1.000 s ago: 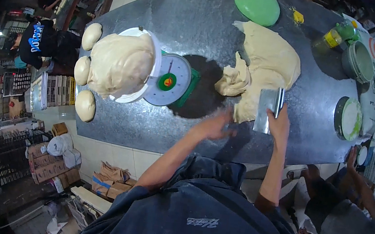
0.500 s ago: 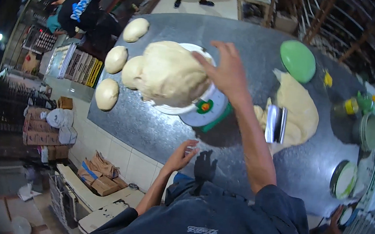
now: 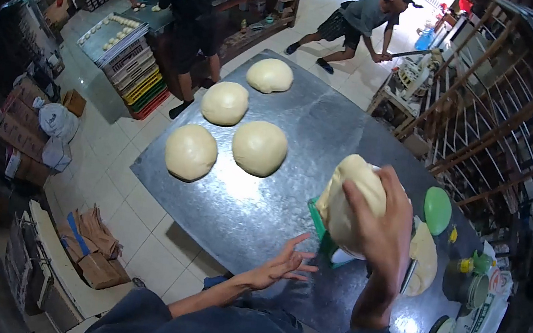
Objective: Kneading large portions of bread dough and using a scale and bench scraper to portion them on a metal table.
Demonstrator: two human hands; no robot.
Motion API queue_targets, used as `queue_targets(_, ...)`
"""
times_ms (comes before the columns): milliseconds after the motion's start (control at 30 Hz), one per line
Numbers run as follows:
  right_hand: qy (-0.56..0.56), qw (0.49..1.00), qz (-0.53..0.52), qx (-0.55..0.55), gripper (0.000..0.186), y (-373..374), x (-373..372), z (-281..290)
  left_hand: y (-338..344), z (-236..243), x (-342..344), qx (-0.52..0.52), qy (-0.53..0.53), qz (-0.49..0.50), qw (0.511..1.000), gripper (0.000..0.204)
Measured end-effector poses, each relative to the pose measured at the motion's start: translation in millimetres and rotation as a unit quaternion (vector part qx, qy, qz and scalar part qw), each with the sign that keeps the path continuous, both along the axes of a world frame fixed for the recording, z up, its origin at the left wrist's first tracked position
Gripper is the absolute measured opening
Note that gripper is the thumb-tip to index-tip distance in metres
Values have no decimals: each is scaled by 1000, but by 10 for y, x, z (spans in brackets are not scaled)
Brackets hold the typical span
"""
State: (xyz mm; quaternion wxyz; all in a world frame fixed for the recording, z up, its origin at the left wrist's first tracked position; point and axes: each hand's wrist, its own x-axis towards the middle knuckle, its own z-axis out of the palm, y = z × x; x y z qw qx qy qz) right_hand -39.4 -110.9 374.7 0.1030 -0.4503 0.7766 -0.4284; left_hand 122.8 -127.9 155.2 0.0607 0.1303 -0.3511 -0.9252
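My right hand (image 3: 382,232) is closed on the white pan (image 3: 343,229) of a kitchen scale. The pan is tipped toward the left, with a large lump of pale dough (image 3: 354,177) in it. Under it shows part of the green scale (image 3: 317,219); the rest is hidden by pan and dough. Open and empty, my left hand (image 3: 283,266) has its fingers spread beside the scale, over the table's near edge. Several smooth dough balls (image 3: 259,148) rest on the metal table (image 3: 294,210) at the left. Right of my right hand lie more dough (image 3: 424,260) and a metal dough scraper (image 3: 409,277).
A green dome-shaped thing (image 3: 437,210), a bottle (image 3: 465,265) and tubs (image 3: 478,291) stand along the right side. Beyond the table, one person (image 3: 360,20) leans on a long bar; others work at a far bench. Stacked crates (image 3: 139,86) stand left, a wooden rack (image 3: 489,108) right.
My right hand has gripped and tilted the pan with its dough. My left hand has spread its fingers near the scale. The view has shifted, showing more of the room's far side.
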Motion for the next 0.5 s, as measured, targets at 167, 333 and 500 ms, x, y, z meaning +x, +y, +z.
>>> queue_targets(167,-336,939,15,-71,34,57,838,-419,-524,294,102,69,-21,235,969,76)
queue_targets(333,-459,879,-16,128,32,50,1064,-1531,-1427,-353,1020,-363,-224,244,871,79)
queue_targets(500,-48,987,20,149,81,-230,1186,-2968,-1296,-1250,1382,-549,-572,226,566,78)
